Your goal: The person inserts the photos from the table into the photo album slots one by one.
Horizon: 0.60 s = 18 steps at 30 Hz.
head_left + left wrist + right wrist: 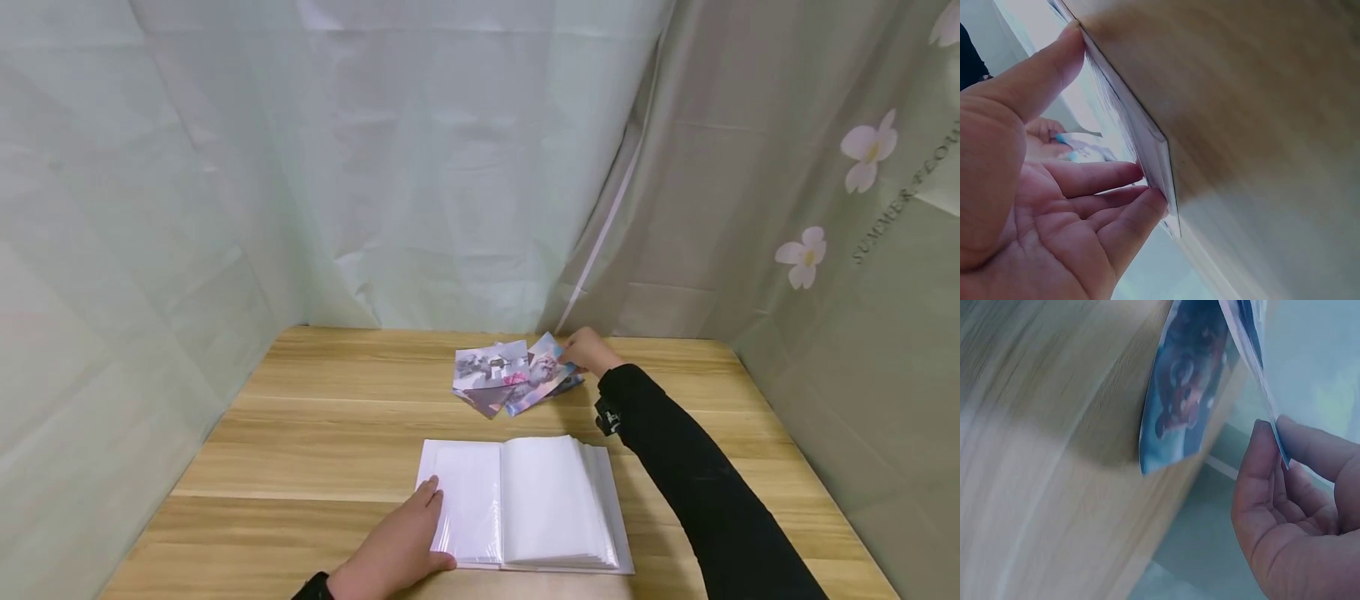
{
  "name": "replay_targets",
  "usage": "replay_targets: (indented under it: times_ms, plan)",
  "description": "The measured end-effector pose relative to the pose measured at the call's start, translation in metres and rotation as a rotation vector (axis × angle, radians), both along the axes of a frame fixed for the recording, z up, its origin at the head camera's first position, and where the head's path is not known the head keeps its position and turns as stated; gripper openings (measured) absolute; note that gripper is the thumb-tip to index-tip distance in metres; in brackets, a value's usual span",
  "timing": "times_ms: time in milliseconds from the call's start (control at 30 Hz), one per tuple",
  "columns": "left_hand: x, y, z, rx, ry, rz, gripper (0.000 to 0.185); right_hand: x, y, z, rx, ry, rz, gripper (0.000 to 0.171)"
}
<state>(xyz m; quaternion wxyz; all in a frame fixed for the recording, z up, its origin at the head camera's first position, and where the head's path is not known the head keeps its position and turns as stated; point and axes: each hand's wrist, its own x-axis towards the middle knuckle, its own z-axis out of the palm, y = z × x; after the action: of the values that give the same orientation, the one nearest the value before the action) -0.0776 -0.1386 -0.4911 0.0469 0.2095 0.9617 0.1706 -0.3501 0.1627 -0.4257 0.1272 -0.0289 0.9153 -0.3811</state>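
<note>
A white photo album (pixel 551 500) lies open near the front of the wooden table (pixel 315 417). My left hand (pixel 423 521) rests flat on its left page with the fingers straight. In the left wrist view the left hand (pixel 1104 181) has its thumb and fingertips against the album's edge (pixel 1147 144). Behind the album lies a small fanned pile of photos (pixel 510 379). My right hand (pixel 581 350), in a black sleeve, reaches to the pile's right end. In the right wrist view the right hand (pixel 1279 456) pinches the edge of a bluish photo (pixel 1254 337) between thumb and fingers, beside another photo (pixel 1188 394).
Pale green sheeting (pixel 225 183) hangs behind and to the left of the table. A curtain with pink flowers (pixel 862 208) hangs on the right. Bare wood shows left of the album and along the table's back edge.
</note>
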Motion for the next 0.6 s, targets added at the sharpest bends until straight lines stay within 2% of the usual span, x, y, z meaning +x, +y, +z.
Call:
replay_targets:
  times_ms: [367,600]
  plan:
    - [-0.004,-0.003,-0.004,0.068,-0.021,0.031,0.092,0.013,0.02,0.028,0.047,0.075,0.039,0.014]
    - [-0.008,0.001,-0.002,0.085,-0.043,0.042,0.095,0.021,0.028,0.041,0.079,0.126,0.081,0.017]
